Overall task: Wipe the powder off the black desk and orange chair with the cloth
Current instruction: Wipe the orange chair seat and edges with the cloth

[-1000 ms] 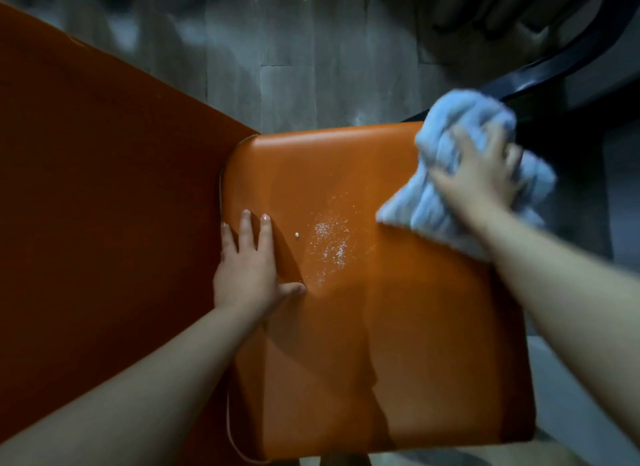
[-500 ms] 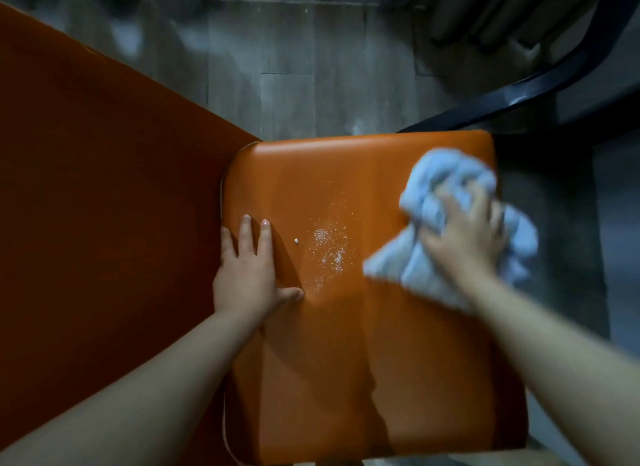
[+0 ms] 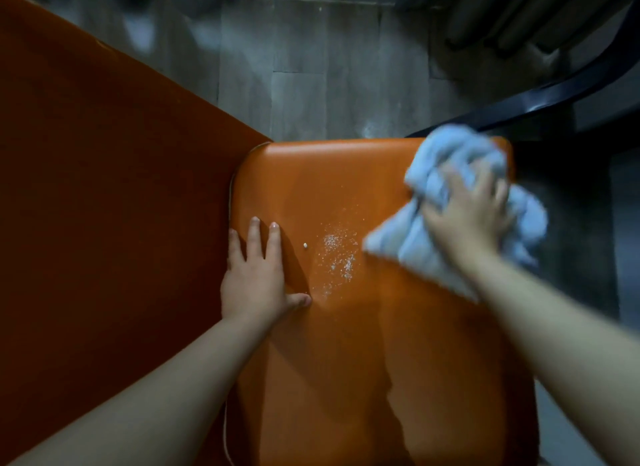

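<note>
The orange chair seat (image 3: 346,361) fills the middle of the view. A patch of white powder (image 3: 339,254) lies on it, with one small white crumb (image 3: 305,245) just to its left. My right hand (image 3: 467,219) grips a bunched light blue cloth (image 3: 446,160) and presses it on the seat's far right corner, right of the powder. The cloth's near corner ends a little short of the powder. My left hand (image 3: 256,278) rests flat on the seat's left edge, fingers straight, thumb out toward the powder.
The orange chair back (image 3: 104,188) spreads across the left side. A curved black desk edge (image 3: 554,98) runs behind the seat at the upper right. Grey tiled floor (image 3: 298,84) lies beyond the seat.
My right hand brought the cloth from the seat's far right corner nearer to the powder, then edged back toward the far edge. My left hand has stayed in place.
</note>
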Available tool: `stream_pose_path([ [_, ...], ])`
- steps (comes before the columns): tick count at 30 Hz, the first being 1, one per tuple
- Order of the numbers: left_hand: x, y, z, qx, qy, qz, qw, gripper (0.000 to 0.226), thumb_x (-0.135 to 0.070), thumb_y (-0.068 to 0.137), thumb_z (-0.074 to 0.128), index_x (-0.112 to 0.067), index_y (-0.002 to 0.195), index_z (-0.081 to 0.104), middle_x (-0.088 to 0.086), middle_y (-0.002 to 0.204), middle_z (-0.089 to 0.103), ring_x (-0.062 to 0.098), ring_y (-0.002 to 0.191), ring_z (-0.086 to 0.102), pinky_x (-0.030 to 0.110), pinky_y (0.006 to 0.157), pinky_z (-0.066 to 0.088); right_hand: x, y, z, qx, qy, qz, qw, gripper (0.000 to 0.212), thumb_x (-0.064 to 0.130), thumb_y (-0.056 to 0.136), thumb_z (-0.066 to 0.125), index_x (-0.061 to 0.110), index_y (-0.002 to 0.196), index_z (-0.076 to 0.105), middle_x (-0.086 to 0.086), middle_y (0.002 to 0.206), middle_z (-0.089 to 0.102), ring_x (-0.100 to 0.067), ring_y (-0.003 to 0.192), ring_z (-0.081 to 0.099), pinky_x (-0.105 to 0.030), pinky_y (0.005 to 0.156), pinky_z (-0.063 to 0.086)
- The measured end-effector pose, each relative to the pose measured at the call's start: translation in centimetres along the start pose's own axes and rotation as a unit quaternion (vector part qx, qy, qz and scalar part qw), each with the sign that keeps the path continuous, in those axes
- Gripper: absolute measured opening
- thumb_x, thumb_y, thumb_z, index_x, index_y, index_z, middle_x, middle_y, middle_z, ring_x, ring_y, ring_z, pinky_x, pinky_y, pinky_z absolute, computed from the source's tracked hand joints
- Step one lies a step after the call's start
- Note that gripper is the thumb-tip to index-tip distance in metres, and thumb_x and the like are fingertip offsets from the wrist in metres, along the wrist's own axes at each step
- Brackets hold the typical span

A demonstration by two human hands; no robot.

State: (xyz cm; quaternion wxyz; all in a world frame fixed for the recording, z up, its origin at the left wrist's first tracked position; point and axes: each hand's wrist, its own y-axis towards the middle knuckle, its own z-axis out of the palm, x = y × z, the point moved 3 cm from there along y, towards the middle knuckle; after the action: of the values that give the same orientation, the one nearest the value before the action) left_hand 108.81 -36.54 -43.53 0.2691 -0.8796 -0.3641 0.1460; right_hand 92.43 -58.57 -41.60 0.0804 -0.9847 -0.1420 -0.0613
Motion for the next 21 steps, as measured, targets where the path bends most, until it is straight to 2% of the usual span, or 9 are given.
stream_pose_path([
  [4, 0.1, 0.0, 0.1, 0.012, -0.004, -0.004, 1.000, 0.128, -0.072, 0.059, 0.067, -0.027, 0.147, -0.014, -0.001, 0.156, -0.020, 0.033, 0.144, -0.010, 0.041, 0.109, 0.033, -2.8, -6.8, -0.3, 0.032, -0.017, -0.115, 0.993, 0.049, 0.038, 0.065, 0.063, 0.022, 0.111, 0.066, -0.016, 0.127, 0.053, -0.043, 0.105, 0.050, -0.058, 0.085, 0.039],
  [8, 0.3, 0.0, 0.2, 0.017, -0.002, 0.008, 1.000, 0.123, -0.072, 0.063, 0.063, -0.028, 0.146, -0.016, -0.001, 0.155, -0.023, 0.033, 0.144, -0.013, 0.040, 0.107, 0.035, 0.5, 2.0, -0.1, -0.010, 0.011, 0.056, 0.998, 0.051, 0.045, 0.078, 0.058, 0.033, 0.127, 0.050, -0.006, 0.141, 0.036, -0.035, 0.122, 0.036, -0.055, 0.098, 0.031],
  [10, 0.7, -0.3, 0.3, 0.020, -0.006, 0.020, 1.000, 0.114, -0.068, 0.071, 0.061, -0.032, 0.146, -0.015, -0.003, 0.155, -0.023, 0.029, 0.144, -0.014, 0.038, 0.105, 0.039, 4.3, 4.5, 0.2, 0.008, 0.016, 0.065, 0.998, 0.051, 0.045, 0.081, 0.055, 0.037, 0.130, 0.045, -0.003, 0.145, 0.031, -0.032, 0.128, 0.031, -0.054, 0.099, 0.029],
  [12, 1.5, -0.2, 0.0, 0.016, -0.049, 0.026, 0.998, 0.097, -0.052, 0.082, 0.061, -0.033, 0.148, -0.007, -0.007, 0.157, -0.016, 0.023, 0.145, -0.010, 0.036, 0.106, 0.036, 8.8, 3.1, 1.3, 0.046, 0.000, -0.027, 0.999, 0.051, 0.039, 0.081, 0.056, 0.038, 0.131, 0.043, -0.001, 0.146, 0.029, -0.030, 0.128, 0.030, -0.053, 0.098, 0.028],
  [14, 2.4, 0.2, -0.5, -0.007, -0.192, 0.018, 0.981, 0.080, -0.019, 0.086, 0.059, -0.027, 0.150, 0.012, -0.005, 0.159, 0.004, 0.019, 0.146, 0.003, 0.033, 0.112, 0.024, 13.3, -1.1, 3.1, 0.085, 0.003, -0.154, 0.984, 0.054, 0.036, 0.079, 0.058, 0.039, 0.130, 0.042, 0.001, 0.147, 0.028, -0.029, 0.127, 0.030, -0.052, 0.096, 0.029],
  [16, 3.4, 0.2, -1.0, -0.053, -0.362, -0.039, 0.930, 0.074, 0.003, 0.078, 0.053, -0.020, 0.144, 0.031, 0.003, 0.151, 0.032, 0.020, 0.140, 0.026, 0.032, 0.113, 0.024, 16.6, -6.1, 4.3, 0.126, 0.017, -0.301, 0.945, 0.054, 0.037, 0.078, 0.059, 0.039, 0.130, 0.044, 0.003, 0.149, 0.027, -0.030, 0.126, 0.031, -0.052, 0.094, 0.029],
  [18, 4.0, 0.1, -1.1, -0.087, -0.438, -0.085, 0.890, 0.072, 0.009, 0.073, 0.049, -0.018, 0.139, 0.039, 0.005, 0.141, 0.046, 0.022, 0.131, 0.042, 0.034, 0.109, 0.032, 16.7, -6.9, 4.5, 0.145, 0.003, -0.417, 0.897, 0.052, 0.040, 0.079, 0.058, 0.040, 0.129, 0.046, 0.003, 0.149, 0.030, -0.030, 0.126, 0.033, -0.049, 0.091, 0.031],
  [19, 4.1, 0.1, -1.0, -0.083, -0.445, -0.093, 0.887, 0.073, 0.009, 0.074, 0.047, -0.021, 0.140, 0.037, 0.004, 0.141, 0.046, 0.022, 0.129, 0.043, 0.036, 0.109, 0.033, 15.5, -5.6, 4.1, 0.143, -0.018, -0.441, 0.886, 0.053, 0.040, 0.080, 0.058, 0.040, 0.131, 0.045, 0.003, 0.150, 0.029, -0.030, 0.129, 0.033, -0.048, 0.091, 0.031],
  [21, 4.2, 0.2, -0.7, -0.065, -0.445, -0.105, 0.887, 0.075, 0.004, 0.078, 0.044, -0.028, 0.144, 0.029, -0.003, 0.146, 0.040, 0.020, 0.131, 0.041, 0.035, 0.110, 0.032, 11.4, -1.8, 3.2, 0.128, -0.047, -0.370, 0.919, 0.058, 0.037, 0.080, 0.061, 0.039, 0.135, 0.043, 0.003, 0.152, 0.028, -0.027, 0.134, 0.030, -0.047, 0.094, 0.032],
])
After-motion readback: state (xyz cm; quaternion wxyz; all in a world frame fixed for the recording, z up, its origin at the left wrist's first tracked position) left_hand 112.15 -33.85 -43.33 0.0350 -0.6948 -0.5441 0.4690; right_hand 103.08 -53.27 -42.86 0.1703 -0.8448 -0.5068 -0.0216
